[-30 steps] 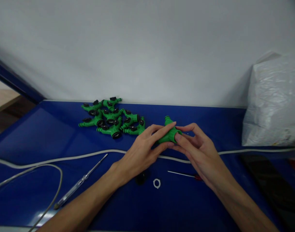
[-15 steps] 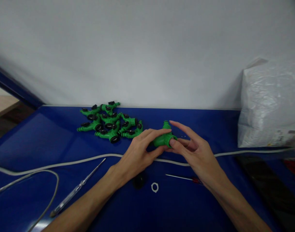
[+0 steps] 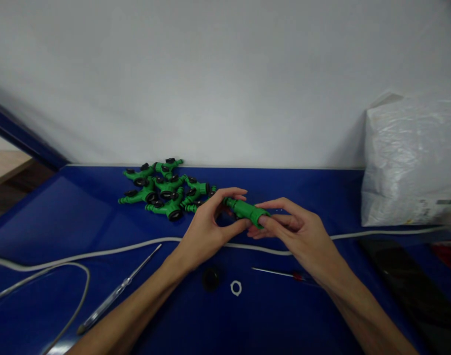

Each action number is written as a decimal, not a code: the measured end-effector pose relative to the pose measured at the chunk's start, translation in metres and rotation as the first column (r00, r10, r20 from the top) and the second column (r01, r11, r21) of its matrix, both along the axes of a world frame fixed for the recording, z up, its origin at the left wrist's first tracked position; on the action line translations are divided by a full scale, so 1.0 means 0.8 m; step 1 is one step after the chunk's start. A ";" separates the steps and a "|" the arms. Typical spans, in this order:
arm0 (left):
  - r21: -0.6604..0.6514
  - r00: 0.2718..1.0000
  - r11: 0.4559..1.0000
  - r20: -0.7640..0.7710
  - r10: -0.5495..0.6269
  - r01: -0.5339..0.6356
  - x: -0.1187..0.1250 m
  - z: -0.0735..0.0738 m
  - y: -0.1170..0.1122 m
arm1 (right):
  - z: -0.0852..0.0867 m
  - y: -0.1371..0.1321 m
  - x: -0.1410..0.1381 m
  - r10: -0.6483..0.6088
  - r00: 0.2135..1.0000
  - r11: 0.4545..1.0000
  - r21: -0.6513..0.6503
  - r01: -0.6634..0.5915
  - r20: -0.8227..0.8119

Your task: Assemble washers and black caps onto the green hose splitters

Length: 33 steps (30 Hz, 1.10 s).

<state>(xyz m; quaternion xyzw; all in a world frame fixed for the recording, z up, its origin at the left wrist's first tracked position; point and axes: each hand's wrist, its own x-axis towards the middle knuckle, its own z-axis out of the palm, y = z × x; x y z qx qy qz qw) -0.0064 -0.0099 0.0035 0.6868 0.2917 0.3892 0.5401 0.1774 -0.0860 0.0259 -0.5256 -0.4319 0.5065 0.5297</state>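
Left hand (image 3: 206,224) and right hand (image 3: 307,230) both pinching green hose splitter (image 3: 246,211) just beyond white cable (image 3: 144,243); black cap (image 3: 211,279), white ring (image 3: 232,289), red-handled screwdriver (image 3: 297,276) lying nearside of cable, splitter pile (image 3: 169,186) sitting beyond it

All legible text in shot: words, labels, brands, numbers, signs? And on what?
No text can be read.
White package: a dark bar and what looks like small print low on its front, too blurred to read.
Green fitting at the hands: no lettering can be made out.
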 end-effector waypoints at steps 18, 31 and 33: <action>-0.198 0.995 0.975 0.001 -0.098 0.097 0.003 0.005 -0.002 | -0.004 -0.004 -0.009 0.091 0.991 0.995 -0.035 -0.095 -0.099; -0.328 0.986 0.941 -0.102 -0.130 0.089 0.000 0.015 -0.003 | -0.004 -0.004 -0.011 0.152 0.988 0.988 -0.034 -0.151 0.028; -0.361 0.984 0.928 -0.105 -0.141 0.094 0.000 0.014 -0.003 | -0.004 -0.005 -0.010 0.171 0.985 0.985 -0.028 -0.170 0.026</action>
